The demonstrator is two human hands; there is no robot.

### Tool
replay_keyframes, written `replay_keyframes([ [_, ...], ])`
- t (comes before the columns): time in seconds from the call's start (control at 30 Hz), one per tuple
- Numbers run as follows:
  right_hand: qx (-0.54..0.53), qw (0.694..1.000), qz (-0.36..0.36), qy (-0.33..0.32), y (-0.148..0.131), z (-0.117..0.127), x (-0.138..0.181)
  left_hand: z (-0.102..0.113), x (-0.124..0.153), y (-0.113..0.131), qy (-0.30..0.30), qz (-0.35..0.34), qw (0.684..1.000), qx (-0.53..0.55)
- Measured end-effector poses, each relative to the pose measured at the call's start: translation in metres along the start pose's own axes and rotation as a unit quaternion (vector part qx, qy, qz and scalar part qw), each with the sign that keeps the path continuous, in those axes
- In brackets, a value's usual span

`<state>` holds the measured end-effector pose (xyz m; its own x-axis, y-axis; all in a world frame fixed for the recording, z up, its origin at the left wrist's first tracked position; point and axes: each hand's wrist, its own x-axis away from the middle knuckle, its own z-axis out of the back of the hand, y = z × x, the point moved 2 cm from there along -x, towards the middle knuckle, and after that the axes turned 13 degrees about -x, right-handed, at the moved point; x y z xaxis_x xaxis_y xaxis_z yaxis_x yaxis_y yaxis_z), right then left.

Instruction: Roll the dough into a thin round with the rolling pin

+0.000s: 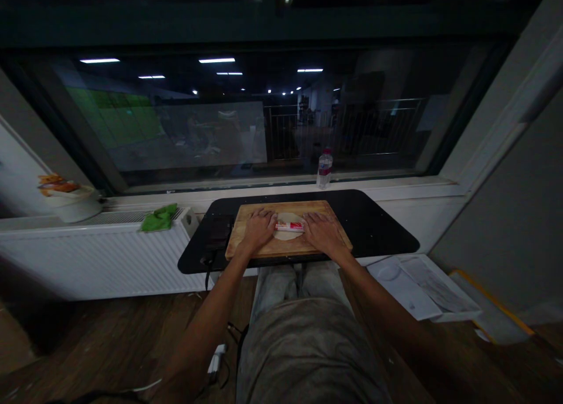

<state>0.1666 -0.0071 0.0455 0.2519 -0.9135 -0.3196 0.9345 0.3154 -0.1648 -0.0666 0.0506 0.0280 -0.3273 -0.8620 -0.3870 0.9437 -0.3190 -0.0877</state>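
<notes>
Grey cloth: the person's shirt and trousers (303, 333) fill the near middle, with both bare forearms reaching forward.
Papers (417, 287): white sheets lying low at the right, beside the table.
Black table (378, 228): rounded top that carries the wooden board (285, 248).
Left hand (258, 228): palm down, fingers stretched flat and unclenched over the left end of the roller.
Right hand (323, 231): likewise flat, fingers extended over the right end, gripping nothing.
Roller (289, 226): red and white, lying crosswise between the hands on top of the dough.
Dough (287, 236): pale flat round in the middle of the board, under the roller.
Green cloth (159, 218): crumpled on the white radiator (109, 257), left of the table.
Bottle (324, 169): clear plastic, upright on the sill behind the table.
Window (264, 116): dark glass with ceiling-light reflections.
</notes>
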Motion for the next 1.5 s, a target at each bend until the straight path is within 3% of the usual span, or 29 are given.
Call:
replay_keyframes([
  [0.17, 0.003, 1.0, 0.01, -0.001, 0.012, -0.006, -0.02, -0.001, -0.01, -0.001, -0.022, 0.016, 1.0, -0.013],
  [0.43, 0.008, 1.0, 0.006, -0.011, 0.016, -0.005, -0.031, -0.007, -0.023, -0.004, -0.053, -0.019, 0.998, -0.032],
  [0.63, 0.013, 0.999, 0.015, -0.034, 0.012, 0.0, -0.026, 0.0, -0.011, -0.002, -0.049, -0.048, 0.997, -0.04],
  [0.97, -0.004, 1.0, 0.018, -0.009, 0.001, 0.006, 0.007, 0.015, 0.021, 0.008, -0.058, 0.023, 0.998, -0.002],
  [1.23, -0.02, 0.999, 0.029, 0.025, 0.0, 0.001, 0.025, 0.02, 0.044, 0.017, -0.008, 0.029, 1.0, -0.01],
  [1.5, -0.03, 0.996, 0.037, 0.072, 0.0, -0.009, 0.04, 0.003, 0.057, 0.019, 0.057, 0.017, 0.998, -0.009],
])
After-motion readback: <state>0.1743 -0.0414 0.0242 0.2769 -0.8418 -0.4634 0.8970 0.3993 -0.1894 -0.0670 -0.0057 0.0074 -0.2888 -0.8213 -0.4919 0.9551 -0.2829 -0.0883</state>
